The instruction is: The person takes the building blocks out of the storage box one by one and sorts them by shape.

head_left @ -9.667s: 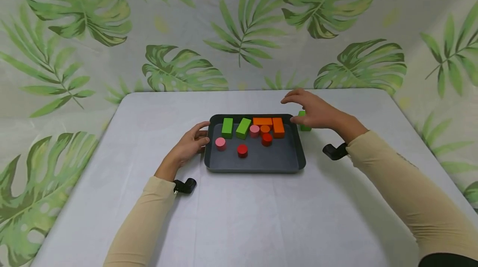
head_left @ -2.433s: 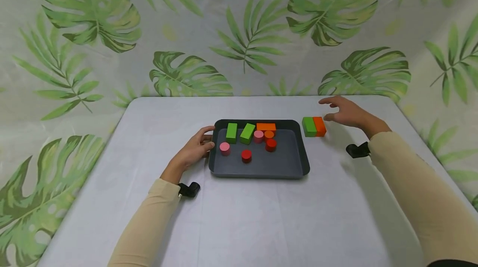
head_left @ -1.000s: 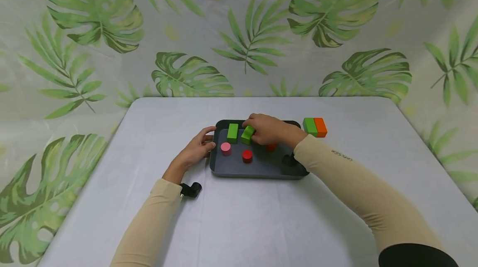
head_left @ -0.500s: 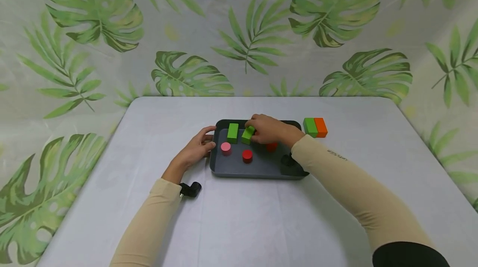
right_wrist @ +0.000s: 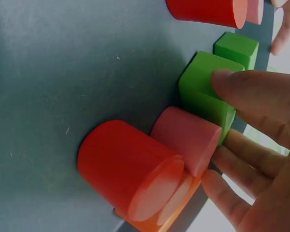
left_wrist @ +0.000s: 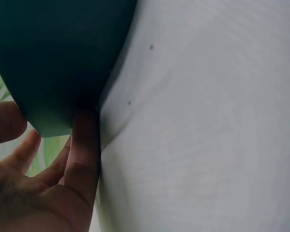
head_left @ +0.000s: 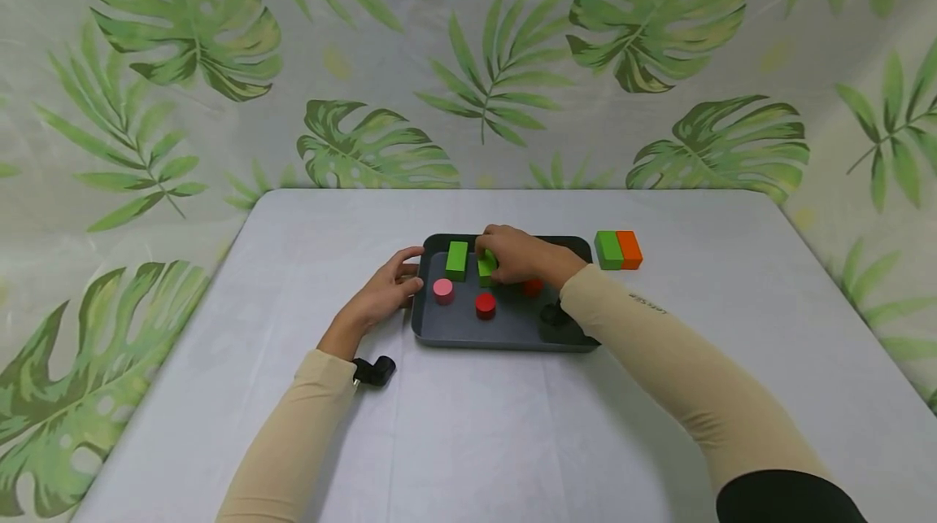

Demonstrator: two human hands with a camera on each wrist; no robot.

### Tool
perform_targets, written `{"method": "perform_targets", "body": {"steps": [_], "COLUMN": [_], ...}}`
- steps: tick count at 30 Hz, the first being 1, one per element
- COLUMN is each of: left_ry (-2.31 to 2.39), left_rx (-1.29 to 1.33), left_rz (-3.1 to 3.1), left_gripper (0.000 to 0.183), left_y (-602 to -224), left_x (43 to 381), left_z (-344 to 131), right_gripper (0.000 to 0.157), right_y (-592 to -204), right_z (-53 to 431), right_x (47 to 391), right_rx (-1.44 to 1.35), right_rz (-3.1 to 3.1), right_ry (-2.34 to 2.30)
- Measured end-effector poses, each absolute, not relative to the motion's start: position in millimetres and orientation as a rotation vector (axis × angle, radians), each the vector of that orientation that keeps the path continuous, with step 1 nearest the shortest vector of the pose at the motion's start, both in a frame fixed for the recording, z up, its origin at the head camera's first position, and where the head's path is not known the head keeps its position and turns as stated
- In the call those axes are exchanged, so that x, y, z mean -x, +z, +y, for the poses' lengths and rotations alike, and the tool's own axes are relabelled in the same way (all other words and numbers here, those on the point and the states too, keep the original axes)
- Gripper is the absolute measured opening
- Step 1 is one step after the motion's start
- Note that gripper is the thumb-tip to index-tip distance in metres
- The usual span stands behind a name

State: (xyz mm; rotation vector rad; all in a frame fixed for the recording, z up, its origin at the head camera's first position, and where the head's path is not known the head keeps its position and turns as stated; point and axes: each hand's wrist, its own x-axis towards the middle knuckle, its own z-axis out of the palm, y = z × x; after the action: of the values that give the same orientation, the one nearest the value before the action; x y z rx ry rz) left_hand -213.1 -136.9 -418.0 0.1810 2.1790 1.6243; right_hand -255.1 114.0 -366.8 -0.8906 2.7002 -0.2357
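My right hand reaches into the dark grey tray and pinches a green block. In the right wrist view the thumb lies on that green block, and a pink cylinder stands right beside it. My left hand holds the tray's left side; the left wrist view shows fingers against its outer wall. Left of the held block, another green block stands in the tray. A pink cylinder and a red cylinder stand nearer the front.
Outside the tray, to its right, a green block and an orange block stand side by side. My right hand partly hides a second red cylinder. An orange cylinder shows behind it in the right wrist view.
An orange block has gone from the tray to beside the outer green block. My right hand then came back into the tray, took a green block and turned it straighter. My left hand stays.
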Motion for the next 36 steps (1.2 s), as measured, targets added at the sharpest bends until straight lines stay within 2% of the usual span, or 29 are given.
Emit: {"method": "perform_targets", "body": {"steps": [6, 24, 36], "left_ry": [1.616, 1.614, 1.632], "left_rx": [-0.184, -0.17, -0.14], "left_rz": [2.184, 2.179, 2.164], "left_gripper": [0.06, 0.06, 0.06], "left_y": [-418, -419, -420], "left_x": [213, 213, 213], "left_z": [-136, -135, -135], "right_gripper": [0.063, 0.063, 0.065], "right_y": [-370, -372, -336], "right_z": [111, 112, 137], "right_x": [256, 256, 245], "right_rx": [0.832, 0.805, 0.92], "right_rz": [2.698, 2.696, 2.731], "right_ry": [-0.187, -0.14, -0.412]}}
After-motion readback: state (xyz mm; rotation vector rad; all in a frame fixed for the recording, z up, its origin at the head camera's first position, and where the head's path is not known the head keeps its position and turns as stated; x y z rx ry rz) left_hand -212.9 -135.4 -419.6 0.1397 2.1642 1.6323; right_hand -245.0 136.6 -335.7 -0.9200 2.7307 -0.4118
